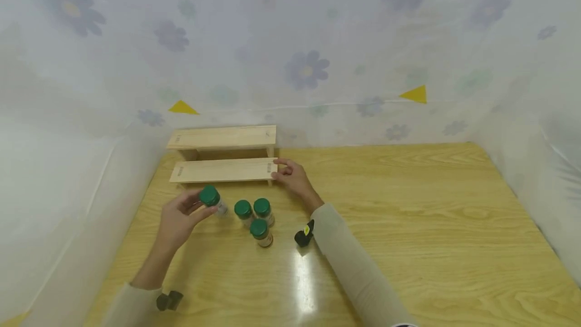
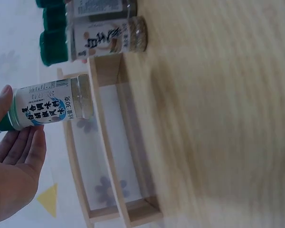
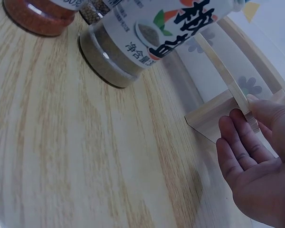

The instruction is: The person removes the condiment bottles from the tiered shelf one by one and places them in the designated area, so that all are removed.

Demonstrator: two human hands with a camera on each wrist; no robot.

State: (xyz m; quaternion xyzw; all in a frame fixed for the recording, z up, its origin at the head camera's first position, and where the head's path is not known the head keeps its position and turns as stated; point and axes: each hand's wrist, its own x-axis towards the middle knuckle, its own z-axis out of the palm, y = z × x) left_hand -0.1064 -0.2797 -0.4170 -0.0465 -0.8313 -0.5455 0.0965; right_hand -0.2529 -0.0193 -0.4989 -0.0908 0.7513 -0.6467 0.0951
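My left hand [image 1: 178, 220] pinches a spice jar [image 1: 221, 207] by its green cap, clear of the table and in front of the wooden shelf's left half. In the left wrist view this spice jar [image 2: 47, 102] has a white label and pale powder at its base. My right hand [image 1: 294, 181] grips the right end of the lower board of the two-tier wooden shelf [image 1: 222, 171]. The right wrist view shows the thumb above the board edge [image 3: 247, 111] and fingers below it. Three more green-capped jars [image 1: 262, 236] stand close together between the hands.
The wood-grain table [image 1: 408, 226] extends to the right of the shelf. A flowered white sheet [image 1: 345, 54] surrounds it at the back and sides, with yellow triangles [image 1: 415, 94] on it. Black wrist cameras [image 1: 303, 236] sit beside both sleeves.
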